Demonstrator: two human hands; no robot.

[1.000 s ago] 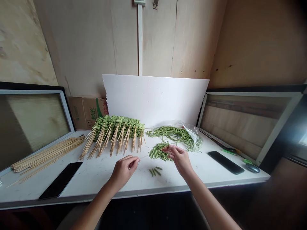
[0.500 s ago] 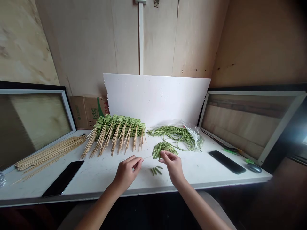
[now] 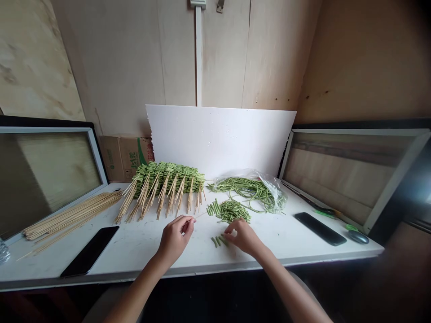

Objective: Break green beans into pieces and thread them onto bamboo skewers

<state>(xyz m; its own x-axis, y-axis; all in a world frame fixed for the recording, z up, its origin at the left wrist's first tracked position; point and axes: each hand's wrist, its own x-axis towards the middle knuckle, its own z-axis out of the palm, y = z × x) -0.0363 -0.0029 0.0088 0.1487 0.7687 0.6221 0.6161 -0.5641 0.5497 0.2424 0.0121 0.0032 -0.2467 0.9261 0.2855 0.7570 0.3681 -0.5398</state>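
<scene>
My left hand [image 3: 176,235] is closed around the near end of a thin skewer [image 3: 201,215], which points up and to the right. Several short green bean pieces [image 3: 213,207] are threaded side by side on its far part, beside a heap of cut bean pieces [image 3: 235,211]. Lower down, my right hand [image 3: 244,237] has its thumb and forefinger pinched at the right ends of a small row of loose bean pieces [image 3: 216,242] on the white table [image 3: 144,244]. Its fingertips partly cover the piece they touch.
Stacked bean skewers [image 3: 168,177] lie at the back left, their sticks toward me. Bare skewers [image 3: 74,213] and a black phone [image 3: 90,251] lie left. Long beans [image 3: 240,185] in a plastic bag are behind the heap. Another phone [image 3: 319,229] and a mouse [image 3: 358,237] lie right.
My right hand has left the threaded pieces and moved down to the loose ones. The skewer in my left hand has shifted left, showing its row of pieces beside the heap.
</scene>
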